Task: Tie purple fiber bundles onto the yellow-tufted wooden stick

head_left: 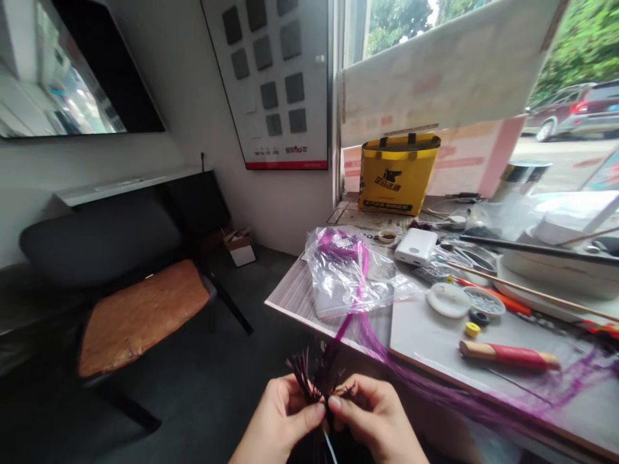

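head view first, at the bottom edge: the left hand [278, 419] and the right hand [377, 419] meet thumb to thumb, both pinched on a small dark bundle of purple hair strands [316, 383] whose cut ends fan upward between them. a thin pale thread [330, 448] hangs below the thumbs. by my reading the bundle is gathered but its binding looks unfinished, since both hands are clamped on it and the loose ends splay out.

from the bundle a long purple hank of fibre [411, 380] trails up over the edge of the pale tabletop [420, 332] and into one clear plastic bag [348, 277], where more of the same purple stuff lies unused, so plenty looks left to work.

further along i count one red-handled wooden tool [507, 354], one small yellow ring [472, 329] and two round white dishes [449, 299]. beyond sit one white box [416, 246] and, against the window, one yellow fabric bag [397, 173]. off to the left stands one dark chair with an orange seat cushion [142, 316].
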Motion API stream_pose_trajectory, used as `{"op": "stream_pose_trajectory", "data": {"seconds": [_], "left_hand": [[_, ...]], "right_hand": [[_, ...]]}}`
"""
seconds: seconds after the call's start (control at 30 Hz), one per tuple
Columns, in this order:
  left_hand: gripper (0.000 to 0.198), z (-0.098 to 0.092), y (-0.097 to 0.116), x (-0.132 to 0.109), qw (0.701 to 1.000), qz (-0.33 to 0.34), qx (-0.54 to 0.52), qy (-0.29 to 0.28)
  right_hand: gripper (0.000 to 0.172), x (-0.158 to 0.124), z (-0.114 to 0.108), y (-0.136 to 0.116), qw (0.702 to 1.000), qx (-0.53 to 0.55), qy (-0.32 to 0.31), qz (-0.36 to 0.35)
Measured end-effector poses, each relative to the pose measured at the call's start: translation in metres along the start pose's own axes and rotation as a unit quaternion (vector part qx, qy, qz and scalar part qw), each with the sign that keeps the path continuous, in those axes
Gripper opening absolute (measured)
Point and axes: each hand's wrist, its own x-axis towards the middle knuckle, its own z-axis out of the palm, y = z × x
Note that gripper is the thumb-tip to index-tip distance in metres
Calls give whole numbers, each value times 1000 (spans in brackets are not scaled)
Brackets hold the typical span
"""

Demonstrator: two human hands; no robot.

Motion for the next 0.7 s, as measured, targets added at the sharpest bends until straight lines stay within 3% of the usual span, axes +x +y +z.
{"op": "stream_pose_trajectory", "data": {"seconds": [0.1,0.27,0.37,0.5,0.7], "left_hand": [[39,-11,13,5,998,36,-22,43],[34,-27,33,13,998,50,-15,36],[36,-30,44,17,997,52,-29,46],[36,-30,59,33,998,60,-6,11],[35,-44,72,78,997,43,32,-53]], "right_hand": [[31,23,11,-3,1000,0,-20,-13],[33,57,25,0,997,3,-78,-20],[33,68,29,-8,996,4,-83,-32],[31,76,35,-30,998,-22,-55,-38],[29,104,38,-45,995,-85,43,-38]]}}
